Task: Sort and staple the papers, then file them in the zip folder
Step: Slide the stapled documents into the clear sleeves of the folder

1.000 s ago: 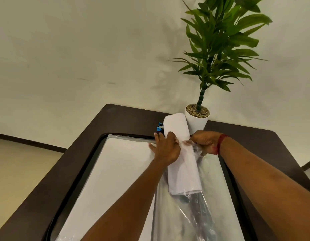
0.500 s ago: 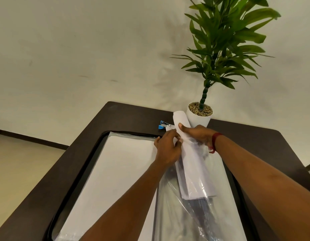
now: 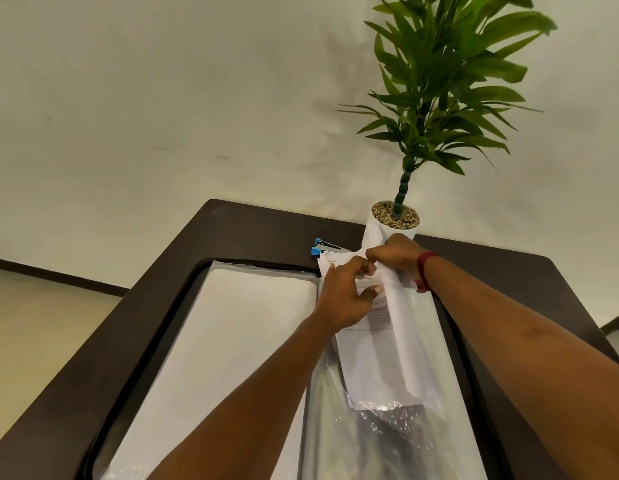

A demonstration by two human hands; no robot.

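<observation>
A bundle of white printed papers [image 3: 387, 355] sits partly inside a clear plastic zip folder [image 3: 387, 441] on the right side of the dark table [image 3: 232, 233]. My left hand [image 3: 346, 299] pinches the folder's far opening edge beside the papers. My right hand [image 3: 394, 252], with a red band at the wrist, grips the upper end of the papers, which curl up toward the plant pot. A blue stapler [image 3: 323, 246] lies just beyond my left hand.
A second clear folder filled with white sheets [image 3: 225, 341] lies flat on the left. A white pot [image 3: 393, 225] with a tall green plant stands at the table's far edge, touching the papers' top. A pale wall rises behind.
The papers have slid deeper into the clear folder and flattened from their curled shape. Both hands have shifted toward the folder's far opening, close together.
</observation>
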